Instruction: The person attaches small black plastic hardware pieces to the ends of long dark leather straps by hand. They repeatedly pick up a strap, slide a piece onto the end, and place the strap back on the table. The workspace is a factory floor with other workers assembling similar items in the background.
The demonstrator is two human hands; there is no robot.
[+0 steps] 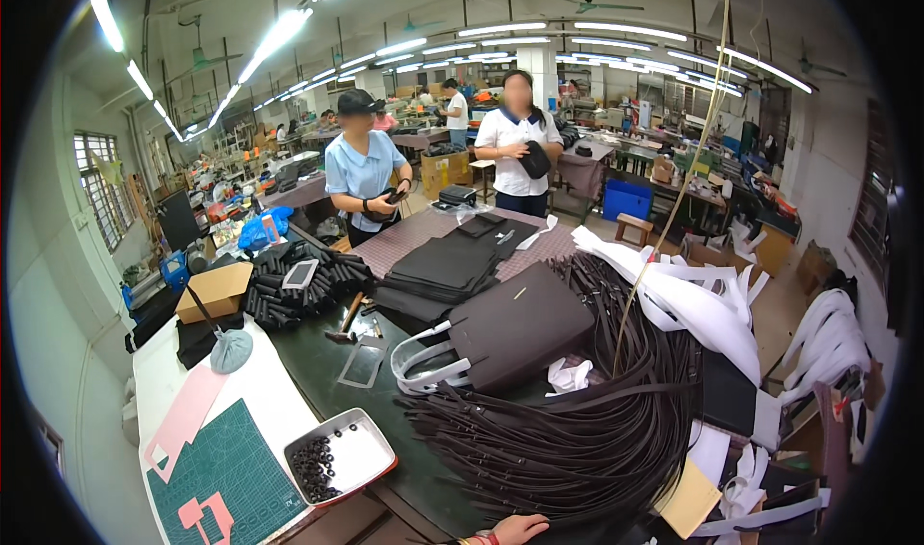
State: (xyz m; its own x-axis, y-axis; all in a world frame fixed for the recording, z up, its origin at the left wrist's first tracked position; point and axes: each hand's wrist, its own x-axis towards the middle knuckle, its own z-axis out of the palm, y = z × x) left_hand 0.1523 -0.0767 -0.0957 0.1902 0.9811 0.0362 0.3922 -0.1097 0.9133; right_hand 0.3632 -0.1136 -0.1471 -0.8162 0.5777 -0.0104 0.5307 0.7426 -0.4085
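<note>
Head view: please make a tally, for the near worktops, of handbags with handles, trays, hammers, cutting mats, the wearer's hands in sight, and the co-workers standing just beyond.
Dark handbag: 1
White tray: 1
Hammer: 1
Green cutting mat: 1
Wearer's hand, by the dark straps: 1
Co-worker in blue shirt and co-worker in white shirt: 2
Total: 7

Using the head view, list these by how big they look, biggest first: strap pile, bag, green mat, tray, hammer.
1. Strap pile
2. Bag and green mat, unranked: they look close, and the mat is partly covered
3. Tray
4. Hammer
</note>
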